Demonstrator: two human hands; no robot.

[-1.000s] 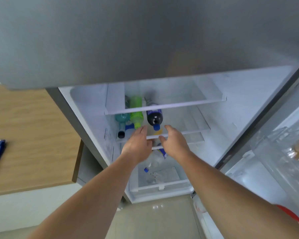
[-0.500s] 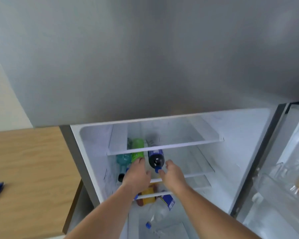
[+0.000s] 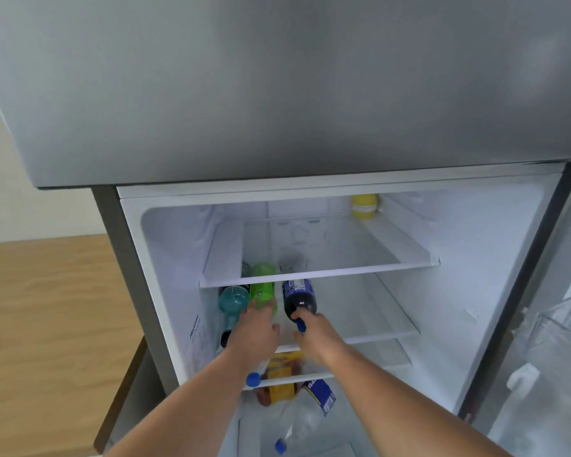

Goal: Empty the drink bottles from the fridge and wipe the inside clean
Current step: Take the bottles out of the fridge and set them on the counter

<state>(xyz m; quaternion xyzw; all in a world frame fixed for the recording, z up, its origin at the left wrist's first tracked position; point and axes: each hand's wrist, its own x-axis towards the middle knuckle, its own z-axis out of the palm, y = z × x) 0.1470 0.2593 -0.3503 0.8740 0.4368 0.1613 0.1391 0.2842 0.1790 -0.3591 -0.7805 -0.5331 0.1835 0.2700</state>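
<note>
Green bottle (image 3: 262, 291) and dark bottle (image 3: 300, 296) lie under the top shelf (image 3: 320, 271); my left hand (image 3: 254, 334) and right hand (image 3: 318, 338) close loosely around them. I'd grip each firmly, then slide straight out.

A green bottle (image 3: 262, 290), a teal bottle (image 3: 233, 300) and a dark, blue-capped bottle (image 3: 299, 296) are seen in the white fridge interior (image 3: 459, 245).

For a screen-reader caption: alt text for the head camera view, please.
Two bare hands reach into an open fridge: the left hand on a green bottle, the right hand at a dark bottle. Both bottles lie on a shelf.
</note>
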